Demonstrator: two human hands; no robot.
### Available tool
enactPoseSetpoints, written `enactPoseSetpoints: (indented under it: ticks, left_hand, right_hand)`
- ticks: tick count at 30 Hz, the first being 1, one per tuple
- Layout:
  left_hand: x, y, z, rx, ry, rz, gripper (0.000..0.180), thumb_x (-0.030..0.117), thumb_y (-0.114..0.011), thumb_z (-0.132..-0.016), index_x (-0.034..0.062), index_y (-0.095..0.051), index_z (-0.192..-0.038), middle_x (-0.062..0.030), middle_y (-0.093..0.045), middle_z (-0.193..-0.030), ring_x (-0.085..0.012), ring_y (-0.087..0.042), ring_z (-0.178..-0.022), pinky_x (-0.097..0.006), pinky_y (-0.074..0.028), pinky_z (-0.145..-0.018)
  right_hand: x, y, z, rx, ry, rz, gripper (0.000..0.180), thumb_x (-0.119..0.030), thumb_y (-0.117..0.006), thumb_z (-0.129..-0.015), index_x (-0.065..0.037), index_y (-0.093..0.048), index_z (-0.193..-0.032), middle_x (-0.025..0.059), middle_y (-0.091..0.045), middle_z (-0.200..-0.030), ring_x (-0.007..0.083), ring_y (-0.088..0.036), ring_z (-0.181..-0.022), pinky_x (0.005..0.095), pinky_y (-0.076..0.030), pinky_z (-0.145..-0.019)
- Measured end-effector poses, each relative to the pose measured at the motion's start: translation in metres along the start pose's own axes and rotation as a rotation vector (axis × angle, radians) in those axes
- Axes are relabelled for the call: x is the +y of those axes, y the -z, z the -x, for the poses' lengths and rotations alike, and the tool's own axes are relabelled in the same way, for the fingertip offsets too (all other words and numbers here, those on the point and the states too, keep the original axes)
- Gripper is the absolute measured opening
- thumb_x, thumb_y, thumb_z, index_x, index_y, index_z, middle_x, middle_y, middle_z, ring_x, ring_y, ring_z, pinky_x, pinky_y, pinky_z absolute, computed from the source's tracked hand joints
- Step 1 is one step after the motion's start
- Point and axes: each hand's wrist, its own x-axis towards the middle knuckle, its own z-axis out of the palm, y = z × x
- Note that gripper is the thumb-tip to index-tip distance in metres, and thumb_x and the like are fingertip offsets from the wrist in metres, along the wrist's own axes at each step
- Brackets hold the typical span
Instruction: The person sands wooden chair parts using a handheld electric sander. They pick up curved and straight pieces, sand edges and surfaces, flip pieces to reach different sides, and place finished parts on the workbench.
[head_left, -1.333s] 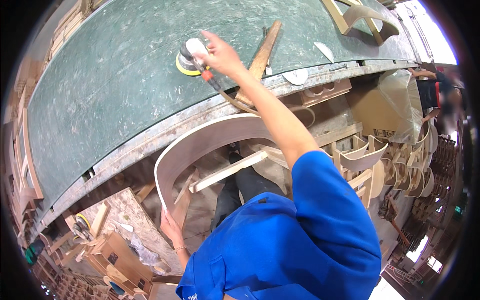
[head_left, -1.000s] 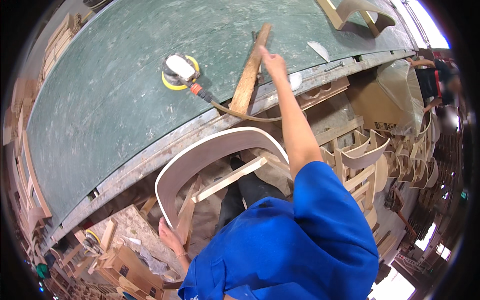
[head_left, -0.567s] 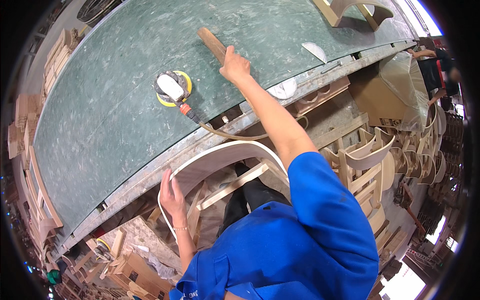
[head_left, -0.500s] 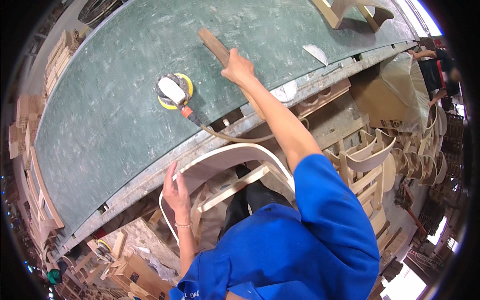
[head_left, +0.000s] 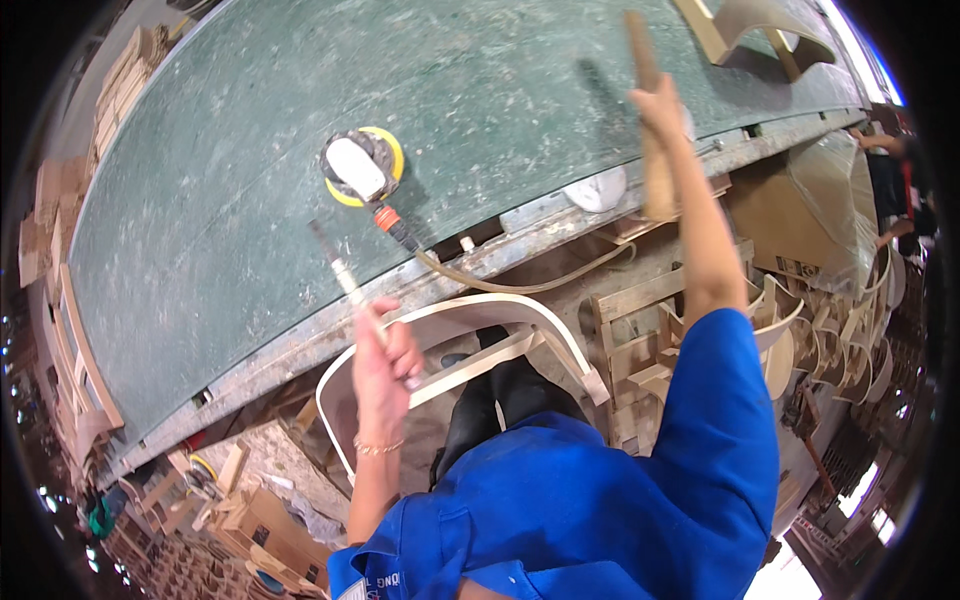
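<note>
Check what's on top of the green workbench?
On the green workbench: a yellow-padded sander with its hose, and a bent wooden part at the far edge. Anything beneath the sander is covered.

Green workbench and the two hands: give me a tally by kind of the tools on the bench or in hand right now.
Round sanders lying on the green workbench: 1, the yellow-rimmed sander
Wooden sticks held: 1, the wooden stick in the right hand
Thin chisel-like tools held: 1, the thin tool in the left hand
Total: 3
</note>
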Motion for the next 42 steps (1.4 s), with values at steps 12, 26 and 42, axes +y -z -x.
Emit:
enactPoseSetpoints:
  ticks: [12,26,42]
  left_hand:
    - [0.012,0.144,0.080,0.516,-0.288,-0.054,0.048,0.022,-0.058,-0.094,0.0103,-0.040,-0.137,-0.0057,-0.061,-0.112,-0.0181,-0.064,-0.097,-0.034,-0.056,-0.081]
    - [0.003,0.233,0.152,0.588,-0.404,0.132,0.049,0.017,-0.057,-0.094,0.0092,-0.039,-0.139,-0.0117,-0.050,-0.135,-0.0260,-0.051,-0.123,-0.037,-0.051,-0.096]
    - [-0.020,0.266,0.177,0.648,-0.410,0.071,0.049,0.021,-0.060,-0.093,0.0083,-0.039,-0.135,-0.0151,-0.057,-0.124,-0.0302,-0.061,-0.108,-0.037,-0.054,-0.081]
  right_hand:
    - [0.032,-0.003,0.067,-0.200,0.187,0.202,0.059,-0.028,-0.067,-0.066,-0.003,-0.055,-0.118,0.0235,-0.061,-0.107,0.0376,-0.059,-0.104,0.0422,-0.046,-0.089]
    - [0.056,0.008,0.004,-0.168,0.032,0.109,0.067,-0.036,-0.070,-0.062,-0.003,-0.057,-0.120,0.0247,-0.065,-0.105,0.0334,-0.064,-0.099,0.0397,-0.049,-0.086]
    - [0.017,-0.005,0.104,-0.340,0.317,-0.006,0.063,-0.030,-0.065,-0.079,0.007,-0.048,-0.126,0.0227,-0.059,-0.115,0.0291,-0.057,-0.104,0.0374,-0.044,-0.091]
